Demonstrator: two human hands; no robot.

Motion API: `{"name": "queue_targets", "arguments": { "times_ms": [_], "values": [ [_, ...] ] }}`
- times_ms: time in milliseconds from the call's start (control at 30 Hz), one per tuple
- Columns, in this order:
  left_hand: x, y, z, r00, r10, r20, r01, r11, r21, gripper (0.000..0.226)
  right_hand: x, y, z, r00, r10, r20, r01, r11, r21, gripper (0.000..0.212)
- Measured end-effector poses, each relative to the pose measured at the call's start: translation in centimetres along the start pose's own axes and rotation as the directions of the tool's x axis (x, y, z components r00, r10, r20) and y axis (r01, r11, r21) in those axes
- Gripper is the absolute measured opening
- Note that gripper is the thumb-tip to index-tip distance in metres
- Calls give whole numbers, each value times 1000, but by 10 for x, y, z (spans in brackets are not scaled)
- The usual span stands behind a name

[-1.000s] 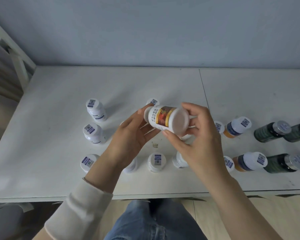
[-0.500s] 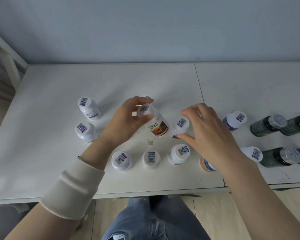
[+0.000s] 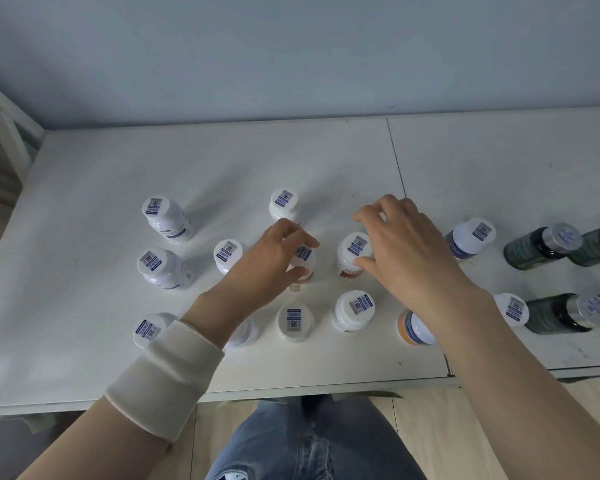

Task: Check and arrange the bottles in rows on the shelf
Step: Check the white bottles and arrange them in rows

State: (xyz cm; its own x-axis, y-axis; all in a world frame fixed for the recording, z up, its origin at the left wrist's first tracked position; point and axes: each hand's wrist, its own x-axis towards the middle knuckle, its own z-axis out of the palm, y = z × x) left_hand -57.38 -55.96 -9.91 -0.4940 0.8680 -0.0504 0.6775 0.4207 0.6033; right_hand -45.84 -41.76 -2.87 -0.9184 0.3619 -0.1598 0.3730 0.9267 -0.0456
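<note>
A: What is nearest to the camera?

B: Blue jeans (image 3: 309, 445) at the bottom, and a cream cuff (image 3: 167, 375) on the left forearm. After them comes the front edge of the white shelf (image 3: 84, 358).

A: Which bottles stand nearest?

B: A front row with white caps. One front bottle (image 3: 294, 322) is at 6 o'clock from the gripped bottle (image 3: 305, 254). An orange bottle (image 3: 414, 329) stands in the same row toward 3 o'clock, partly under the right forearm.

A: Where is the gripped bottle itself?

B: In the middle row, about upright. The left hand (image 3: 267, 268) has its fingers and thumb curled round the cap. I cannot tell if the base touches the shelf.

A: And the other hand?

B: The right hand (image 3: 409, 244) holds nothing; its fingers are spread and relaxed above the shelf. Its thumb is just beside the neighbour bottle (image 3: 355, 249), which is at 3 o'clock from the gripped bottle. Touching or not, I cannot tell.

A: What is farther away?

B: Dark green bottles (image 3: 541, 245) stand far out at 3 o'clock. One far bottle (image 3: 283, 202) with a white cap is at 12 o'clock. Behind everything is the grey-blue wall (image 3: 291, 64).
</note>
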Motion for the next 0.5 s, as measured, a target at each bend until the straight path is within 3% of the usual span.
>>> {"name": "queue_targets", "arguments": {
  "times_ms": [133,233,300,433,500],
  "values": [
    [3,-1,-4,1000,23,15,-23,1000,1,42,6,3,1,1000,-12,15,11,1000,15,52],
    [16,4,-18,969,19,-244,-49,992,-116,34,10,8,1,1000,-10,6,10,999,43,52],
    [33,4,-24,930,-54,-365,24,996,-85,36,13,10,1,1000,-11,-24,13,997,75,49],
    [64,-9,-21,950,-275,-150,298,940,167,49,19,13,0,999,-5,-46,13,985,171,48],
    [68,-13,-22,939,-311,-146,328,939,104,43,22,14,3,999,6,-46,7,962,271,49]
  ]
}}
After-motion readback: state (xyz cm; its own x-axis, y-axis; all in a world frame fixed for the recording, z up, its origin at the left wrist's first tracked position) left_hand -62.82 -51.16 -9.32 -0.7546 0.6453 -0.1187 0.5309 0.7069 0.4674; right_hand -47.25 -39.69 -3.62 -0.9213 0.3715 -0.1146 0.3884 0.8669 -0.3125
